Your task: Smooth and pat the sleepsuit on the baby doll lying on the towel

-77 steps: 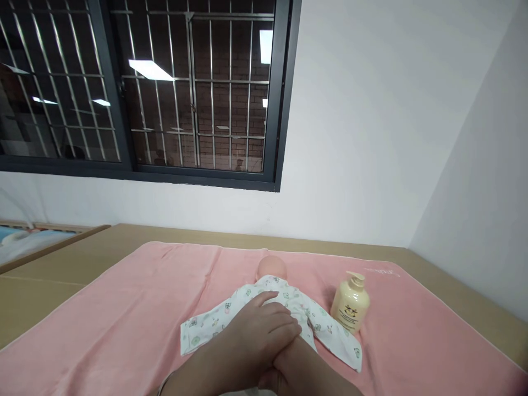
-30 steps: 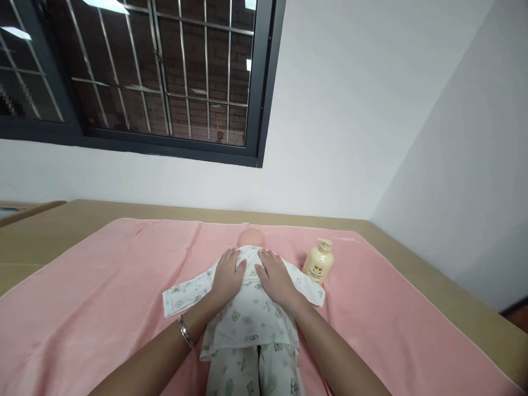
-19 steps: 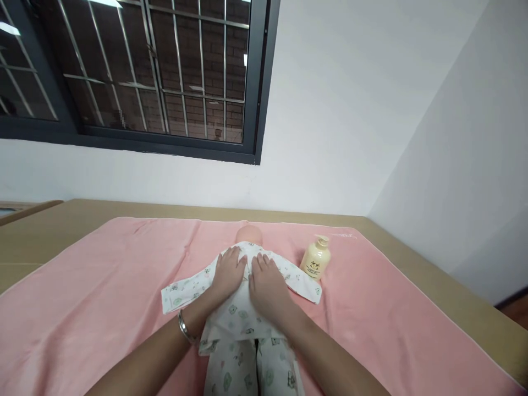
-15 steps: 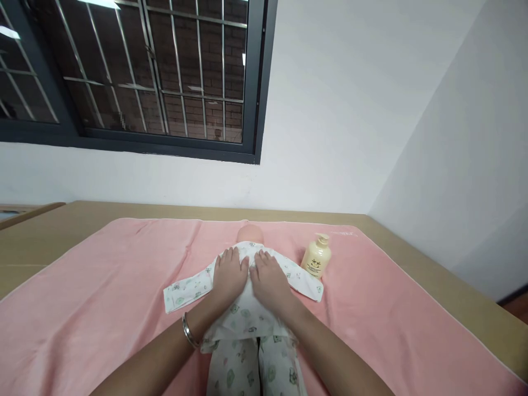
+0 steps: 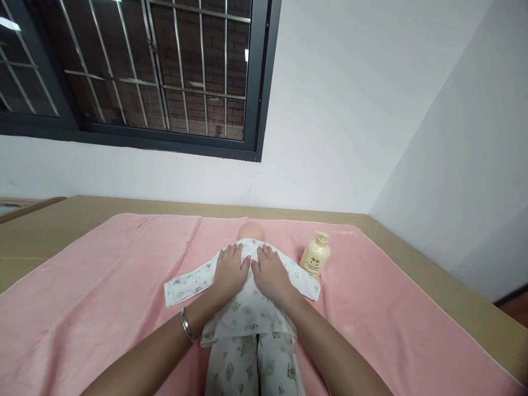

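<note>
A baby doll (image 5: 251,231) lies face down or turned away on a pink blanket, only the smooth back of its bare head showing. It wears a white printed top (image 5: 247,316) with sleeves spread to both sides, and matching trousers (image 5: 235,366). My left hand (image 5: 229,269) rests flat on the left of the upper part of the top, fingers stretched out. On the right side, my right hand (image 5: 271,274) lies flat too, its thumb close to the left one. Neither hand grips anything. A cream pump bottle (image 5: 315,257) stands beside the right sleeve.
The pink blanket (image 5: 103,286) covers most of a wooden table (image 5: 445,291). Behind it rises a white wall (image 5: 330,110) with a dark-framed barred window (image 5: 165,146) at upper left. Another wall closes in on the right.
Both hands stay flat on the doll's top, with hardly any shift. The view has tilted slightly.
</note>
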Available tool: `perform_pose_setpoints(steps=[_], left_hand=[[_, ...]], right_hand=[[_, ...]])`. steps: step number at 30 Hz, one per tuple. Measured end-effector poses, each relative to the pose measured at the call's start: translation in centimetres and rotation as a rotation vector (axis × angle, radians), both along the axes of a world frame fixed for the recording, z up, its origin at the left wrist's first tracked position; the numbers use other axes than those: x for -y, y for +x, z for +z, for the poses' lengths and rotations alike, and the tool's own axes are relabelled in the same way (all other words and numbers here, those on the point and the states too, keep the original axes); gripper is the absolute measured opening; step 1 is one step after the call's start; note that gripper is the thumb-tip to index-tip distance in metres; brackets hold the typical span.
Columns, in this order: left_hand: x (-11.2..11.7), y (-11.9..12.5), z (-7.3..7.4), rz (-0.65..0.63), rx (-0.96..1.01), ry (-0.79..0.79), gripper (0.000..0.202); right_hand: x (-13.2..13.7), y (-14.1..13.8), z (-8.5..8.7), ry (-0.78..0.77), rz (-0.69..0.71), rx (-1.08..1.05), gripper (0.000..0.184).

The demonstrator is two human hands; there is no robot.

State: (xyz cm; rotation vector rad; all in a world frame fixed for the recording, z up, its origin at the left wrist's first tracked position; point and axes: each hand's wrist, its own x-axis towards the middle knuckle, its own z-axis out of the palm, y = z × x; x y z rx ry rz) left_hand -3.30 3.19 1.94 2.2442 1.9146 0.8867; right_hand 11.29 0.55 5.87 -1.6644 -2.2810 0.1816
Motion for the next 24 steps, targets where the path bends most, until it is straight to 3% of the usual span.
perform_pose_setpoints(steps=[5, 12, 15, 20, 24], left_hand=[[0.9, 0.3, -0.3, 0.031, 0.025, 0.053, 0.052], [-1.2, -1.2, 1.2, -0.005, 0.171, -0.139, 0.049], [-0.4, -0.7, 0.7, 0.005, 0.123, -0.063, 0.044], [1.2, 0.6, -0.6, -0.005, 0.024, 0.145, 0.044], [0.6, 0.1, -0.5, -0.063, 0.104, 0.116, 0.041]], right_hand=[[-2.3, 1.3, 0.6, -0.025, 0.065, -0.013, 0.056], [2.0, -1.1, 0.6, 0.086, -0.018, 0.187, 0.051], [1.6, -0.9, 0.7, 0.078, -0.033, 0.172, 0.051], [-1.4, 0.7, 0.5, 0.005, -0.006, 0.027, 0.057], [-0.8, 0.1, -0.2, 0.036, -0.028, 0.035, 0.057]])
